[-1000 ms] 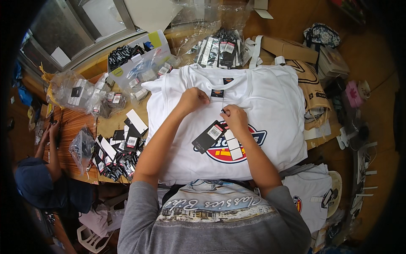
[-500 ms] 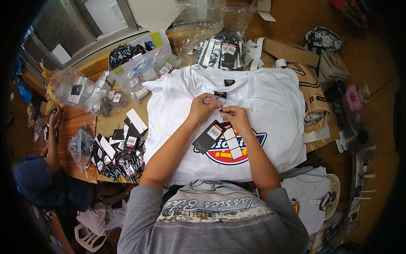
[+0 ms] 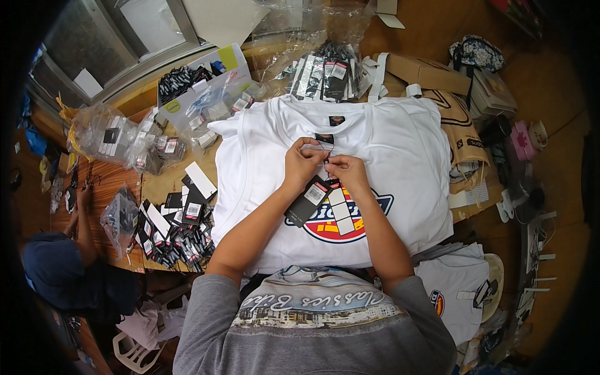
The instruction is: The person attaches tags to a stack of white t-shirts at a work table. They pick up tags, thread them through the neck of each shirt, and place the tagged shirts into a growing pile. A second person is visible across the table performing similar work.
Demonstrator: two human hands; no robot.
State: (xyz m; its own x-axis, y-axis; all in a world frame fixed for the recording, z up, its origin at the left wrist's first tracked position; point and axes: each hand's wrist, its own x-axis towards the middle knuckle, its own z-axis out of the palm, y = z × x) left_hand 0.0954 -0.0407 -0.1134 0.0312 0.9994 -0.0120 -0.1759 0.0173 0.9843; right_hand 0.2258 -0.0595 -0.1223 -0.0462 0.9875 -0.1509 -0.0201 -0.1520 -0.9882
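A stack of white T-shirts [image 3: 250, 156] lies in front of me, its top shirt showing a colourful chest print [image 3: 369, 219]. Just below the dark neck label [image 3: 324, 139], my left hand [image 3: 302, 164] pinches the thin cord of a hang tag. Close beside it, my right hand [image 3: 350, 174] grips the same cord lower down, at a small dark piece partly hidden by my fingers. From the cord hang a black hang tag [image 3: 306, 209] with a white sticker and a strip of white labels [image 3: 340, 211], both resting over the print.
Loose hang tags [image 3: 181, 240] are heaped at the left, near plastic bags [image 3: 112, 134] and a box of black cords [image 3: 184, 84]. Bagged tags [image 3: 328, 72] lie beyond the shirts. A brown paper bag [image 3: 465, 140] stands at the right. Another person [image 3: 62, 269] works at far left.
The hang tag and label strip have swung slightly left, while my hands stay almost in place at the cord. The other person's arm has lowered toward their table.
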